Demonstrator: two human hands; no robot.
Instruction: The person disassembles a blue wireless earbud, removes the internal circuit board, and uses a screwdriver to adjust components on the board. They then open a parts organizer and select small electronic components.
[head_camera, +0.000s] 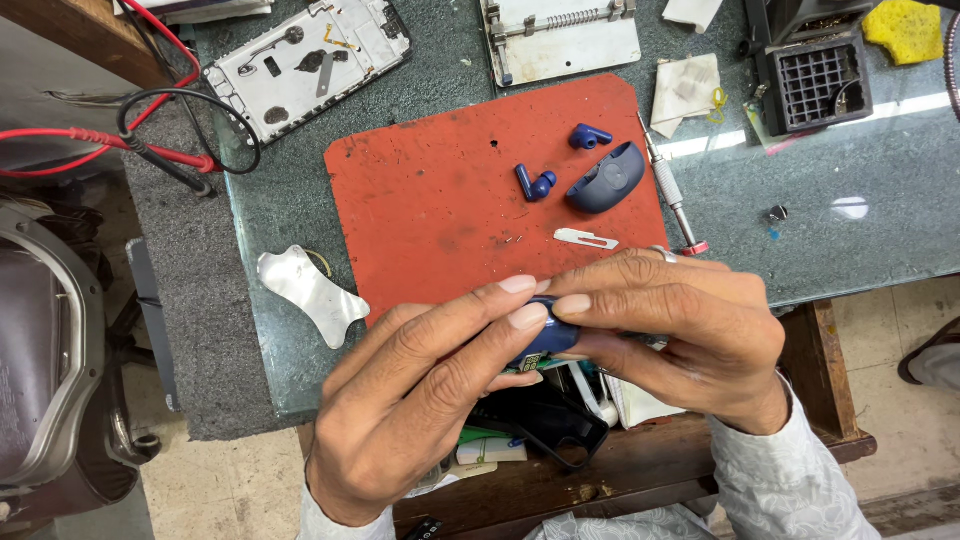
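Both hands meet over the near edge of a red mat (430, 190). My left hand (420, 390) and my right hand (680, 330) pinch a small dark blue earbud case part (550, 338) between fingers and thumbs; most of it is hidden by the fingers. On the mat beyond lie two blue earbuds (536, 183) (590, 135) and a blue case shell (606, 178). A small metal blade piece (586, 238) lies just past my right fingers. A ring sits on one right finger.
A screwdriver with a red end (672, 195) lies at the mat's right edge. A metal pry plate (310, 292) rests to the left. A phone back frame (310, 62), red and black probe leads (150, 140), a yellow sponge (908, 28) and an open drawer of parts (540, 420) surround the work.
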